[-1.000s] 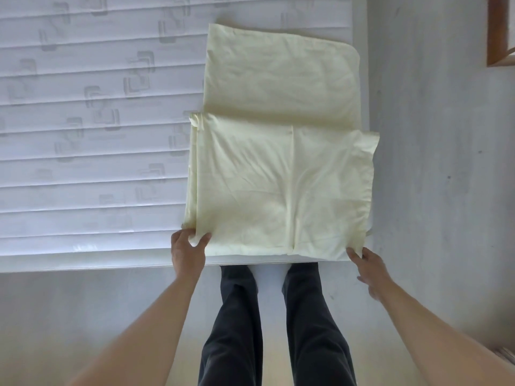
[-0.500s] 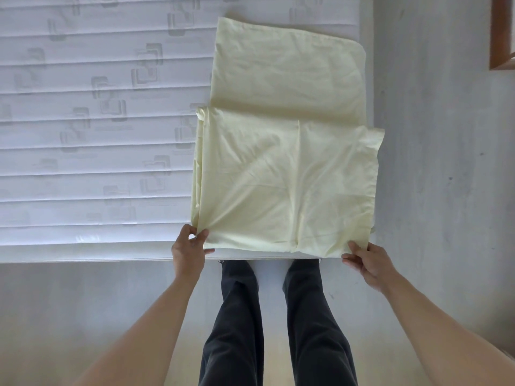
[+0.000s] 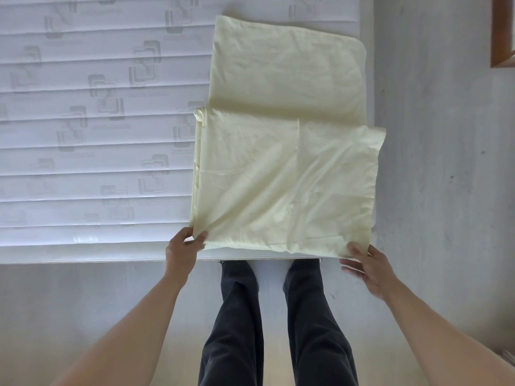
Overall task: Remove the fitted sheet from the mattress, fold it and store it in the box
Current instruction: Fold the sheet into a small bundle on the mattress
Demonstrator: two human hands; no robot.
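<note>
A pale yellow fitted sheet [image 3: 284, 151], already folded into layers, lies flat on the right part of a bare white mattress [image 3: 97, 135]. Its long axis runs from the bottom of the frame toward the top, from the mattress's near edge away from the person. The lower part is a wider, roughly square layer whose right edge hangs just past the mattress side; a narrower panel with one rounded corner extends beyond it toward the upper centre of the frame. A faint crease runs up the middle of the lower layer.

The left hand [image 3: 182, 253] pinches the sheet's lower left corner, thumb on top of the cloth and fingers curled beneath it, lifting the corner slightly so the fabric puckers. The right hand [image 3: 370, 264] holds the lower right corner, thumb lying on the cloth and fingers spread loosely under the edge.

The mattress, quilted in horizontal bands with square printed motifs, fills the left and upper part of the frame. Below it stand the person's legs in dark trousers [image 3: 276, 330] on a pale floor [image 3: 446, 162]. A brown wooden frame [image 3: 501, 32] shows at the upper right
</note>
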